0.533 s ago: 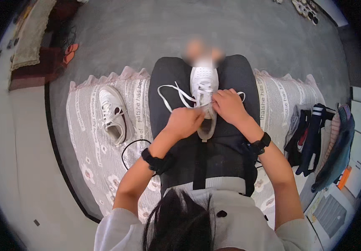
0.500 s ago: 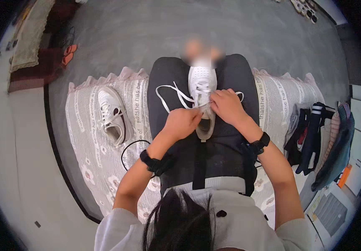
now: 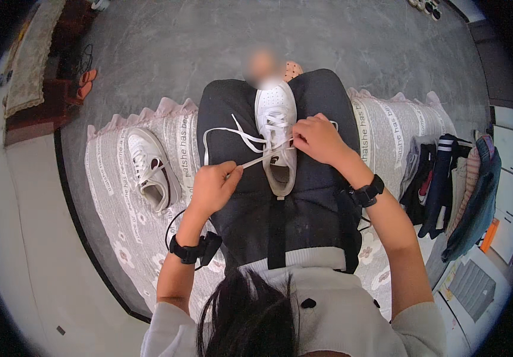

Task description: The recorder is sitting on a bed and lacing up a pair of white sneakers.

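Observation:
A white sneaker (image 3: 276, 107) rests between my thighs, its toe pointing away and its heel toward me. My left hand (image 3: 215, 187) is closed on a white shoelace (image 3: 252, 162), drawn taut from the sneaker's upper toward the left. Beside the lacing on the right, my right hand (image 3: 319, 138) has its fingertips pinched together at the lace; the exact grip is partly hidden. Another stretch of lace loops loosely over my left thigh. A second white sneaker (image 3: 149, 166), with a dark side panel, lies to the left on the patterned cover.
I sit on a grey patterned cover (image 3: 176, 137) with a pink ruffled edge. Folded clothes (image 3: 447, 184) are piled at the right, near white drawers (image 3: 506, 178). Orange slippers (image 3: 87, 84) lie on the grey floor (image 3: 167, 47) at the far left.
My left hand has pulled away from the sneaker toward the lower left, drawing the lace out straight. My right hand stays beside the lacing. The whole view has shifted slightly.

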{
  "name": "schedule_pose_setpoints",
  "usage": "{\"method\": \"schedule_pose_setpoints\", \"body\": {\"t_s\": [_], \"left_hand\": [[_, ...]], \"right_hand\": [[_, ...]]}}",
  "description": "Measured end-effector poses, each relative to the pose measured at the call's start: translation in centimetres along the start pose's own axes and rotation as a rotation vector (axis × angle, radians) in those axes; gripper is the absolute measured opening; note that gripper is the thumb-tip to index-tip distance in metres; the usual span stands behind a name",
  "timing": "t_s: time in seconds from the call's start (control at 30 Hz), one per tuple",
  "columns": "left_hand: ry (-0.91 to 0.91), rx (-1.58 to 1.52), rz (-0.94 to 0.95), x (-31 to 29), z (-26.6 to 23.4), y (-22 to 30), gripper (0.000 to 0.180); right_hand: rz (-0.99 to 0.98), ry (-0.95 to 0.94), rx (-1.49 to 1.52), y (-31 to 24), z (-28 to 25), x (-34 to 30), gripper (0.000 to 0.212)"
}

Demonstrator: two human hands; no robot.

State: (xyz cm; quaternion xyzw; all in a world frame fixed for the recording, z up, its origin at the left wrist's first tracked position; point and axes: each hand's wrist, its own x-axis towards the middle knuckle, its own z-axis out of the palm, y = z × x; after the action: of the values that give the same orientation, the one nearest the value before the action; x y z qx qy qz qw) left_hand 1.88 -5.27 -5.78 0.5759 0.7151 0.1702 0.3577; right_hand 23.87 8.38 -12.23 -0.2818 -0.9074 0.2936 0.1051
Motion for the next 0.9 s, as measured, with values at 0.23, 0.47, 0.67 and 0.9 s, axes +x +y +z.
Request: {"method": "schedule_pose_setpoints", "body": {"t_s": [0.23, 0.47, 0.67, 0.9], "left_hand": [[0.364, -0.133, -0.251, -3.3, -7.8, -9.2, 0.027], [0.386, -0.01, -0.323, -4.4, -6.6, -10.2, 0.028], [0.436, 0.137, -0.238, -3.7, -6.0, -10.9, 0.03], [0.477, 0.164, -0.254, -3.2, -5.8, -11.9, 0.03]], "right_hand": [[0.047, 0.054, -0.027, 0.6, -1.3, -0.9, 0.011], [-0.037, -0.012, -0.054, 0.9, -2.2, -1.0, 0.011], [-0.009, -0.073, -0.047, 0.9, -3.8, -2.9, 0.011], [-0.001, -0.113, 0.048, 0.1, -5.0, -3.6, 0.011]]}}
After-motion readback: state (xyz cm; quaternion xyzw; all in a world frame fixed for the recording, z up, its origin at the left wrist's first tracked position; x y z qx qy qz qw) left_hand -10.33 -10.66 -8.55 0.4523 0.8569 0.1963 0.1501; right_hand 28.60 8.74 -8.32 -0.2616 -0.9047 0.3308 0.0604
